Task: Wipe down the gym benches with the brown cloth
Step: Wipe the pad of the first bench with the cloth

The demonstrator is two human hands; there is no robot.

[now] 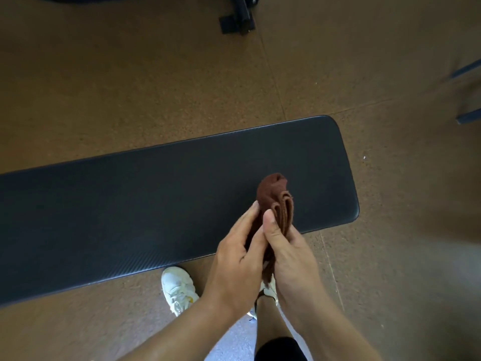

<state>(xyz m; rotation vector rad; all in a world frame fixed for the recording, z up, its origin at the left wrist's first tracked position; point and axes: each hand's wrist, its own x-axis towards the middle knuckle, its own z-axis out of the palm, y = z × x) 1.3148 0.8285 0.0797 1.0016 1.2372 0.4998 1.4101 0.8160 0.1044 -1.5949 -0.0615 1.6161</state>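
Both hands, left hand (238, 259) and right hand (291, 252), grip folded brown cloth (273, 198) above bench (130, 204).

Soft, even indoor light; faint sheen on the bench (156, 204); the right edge smears into blur, and wide-angle distortion bends the floor (130, 87) seams

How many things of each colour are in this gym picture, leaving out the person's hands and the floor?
Black: 2, the bench and the machine foot at the top edge.
Brown: 1, the cloth.
White: 2, the shoes, one mostly hidden.
Blue: 1, a blurred frame.
Total: 6.
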